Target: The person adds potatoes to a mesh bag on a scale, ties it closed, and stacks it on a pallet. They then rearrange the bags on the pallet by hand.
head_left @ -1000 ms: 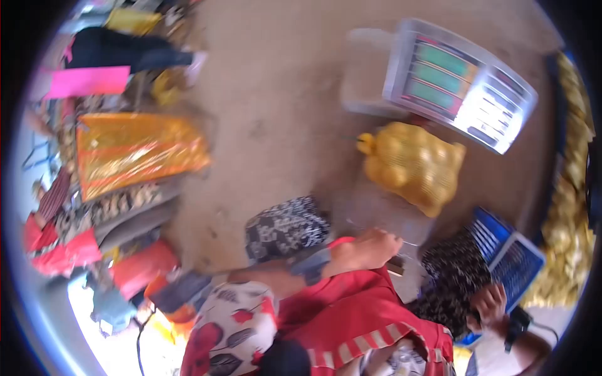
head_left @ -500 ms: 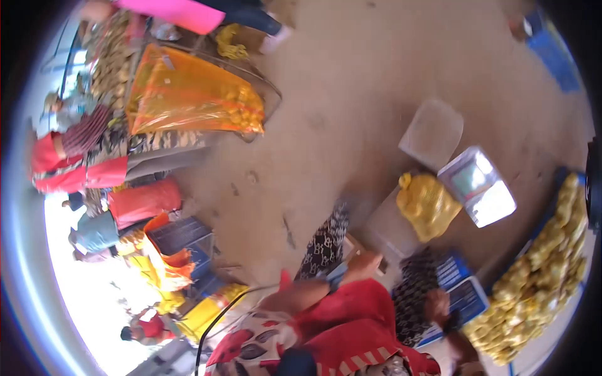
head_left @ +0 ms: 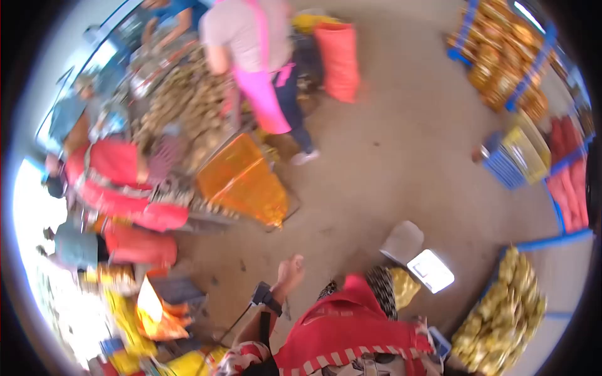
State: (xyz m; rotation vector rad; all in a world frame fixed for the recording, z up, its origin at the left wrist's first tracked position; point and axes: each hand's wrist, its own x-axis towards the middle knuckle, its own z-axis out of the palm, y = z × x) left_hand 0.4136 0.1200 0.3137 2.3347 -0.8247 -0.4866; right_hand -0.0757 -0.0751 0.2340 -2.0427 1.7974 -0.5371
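Observation:
My left hand (head_left: 290, 272) is held out over the floor in front of my red apron (head_left: 338, 332). Its fingers are curled in, with nothing visible in them, and a dark band with a small device (head_left: 268, 298) is strapped round the wrist. My right hand is out of view. By my patterned trousers (head_left: 380, 289) a yellow mesh bag (head_left: 404, 287) stands on the floor, partly hidden by my leg. Beside the bag are a white-edged panel with a bright surface (head_left: 431, 271) and a pale rounded slab (head_left: 403, 242).
At right lies a blue-edged pile of yellow-bagged produce (head_left: 501, 313). Farther back are a blue crate (head_left: 506, 164) and a stack of orange-brown bags (head_left: 501, 56). An orange mesh sack (head_left: 244, 182) hangs by a heap of produce (head_left: 188, 106), with several people around it, one in a pink apron (head_left: 266, 94).
The view has swung, bringing more of the back right into sight. My left hand has moved left, away from my legs. My right hand, low at right before, has left the view.

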